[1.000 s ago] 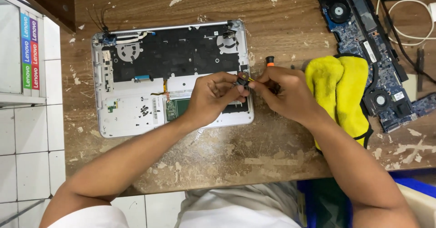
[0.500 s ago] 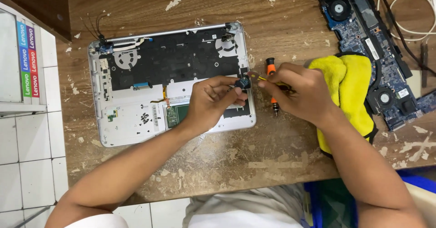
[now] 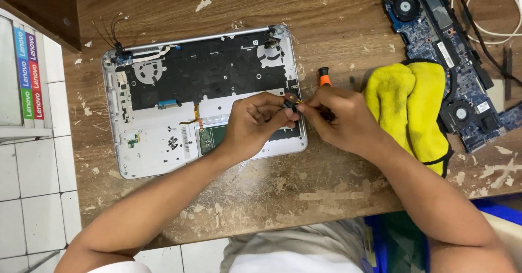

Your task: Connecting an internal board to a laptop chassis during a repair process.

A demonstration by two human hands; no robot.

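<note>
an opened laptop base [image 3: 163, 137] is seen lying on the worn wooden table [image 3: 272, 197]. at its right edge, a small dark part [image 3: 290, 103] is pinched between the fingertips of the left hand [image 3: 253, 123] and the right hand [image 3: 340, 118], both closed around it. an orange-handled screwdriver [image 3: 324, 77] is tucked behind the right hand. a yellow cloth [image 3: 410, 110] and a blue circuit board [image 3: 446, 50] are laid further right.

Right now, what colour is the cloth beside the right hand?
Bright yellow cloth, edged dark, clearest in the head view.
</note>
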